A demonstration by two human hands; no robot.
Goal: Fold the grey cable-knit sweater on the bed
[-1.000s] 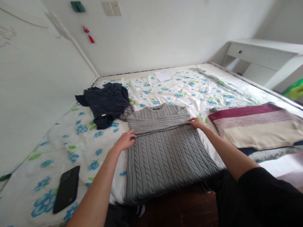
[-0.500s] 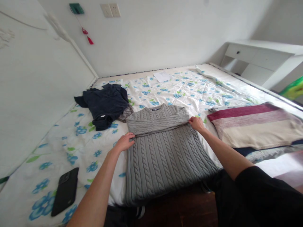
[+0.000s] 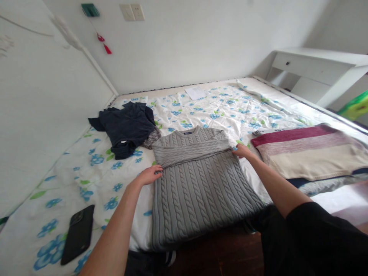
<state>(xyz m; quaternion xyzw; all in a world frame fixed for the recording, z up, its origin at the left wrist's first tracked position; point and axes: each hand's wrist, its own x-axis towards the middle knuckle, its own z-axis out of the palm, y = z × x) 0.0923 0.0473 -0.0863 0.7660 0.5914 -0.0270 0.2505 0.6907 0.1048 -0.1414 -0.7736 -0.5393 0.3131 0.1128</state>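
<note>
A grey cable-knit sweater point(image 3: 198, 191) lies spread out on the bed, its neck away from me and its lower hem at the near edge. Its sleeves are folded across the chest, one over the other. At the sweater's left side my left hand point(image 3: 150, 174) rests with fingers stretched and slightly apart, the tips touching the edge below the sleeves. On the opposite side my right hand point(image 3: 242, 151) has its fingertips pinched together at the sweater's edge, near the end of the folded sleeve.
A dark navy garment point(image 3: 126, 124) lies crumpled at the left. Folded striped knitwear point(image 3: 310, 153) is stacked on the right. A black phone point(image 3: 78, 234) lies at the near left. White paper point(image 3: 196, 93) is at the back of the flowered sheet point(image 3: 115, 188). A white desk point(image 3: 313, 71) stands beyond.
My right hand has moved slightly outward and nearer, from the sleeve end to the sweater's side edge. My left hand has slid slightly down the left edge. The sleeves stay folded across.
</note>
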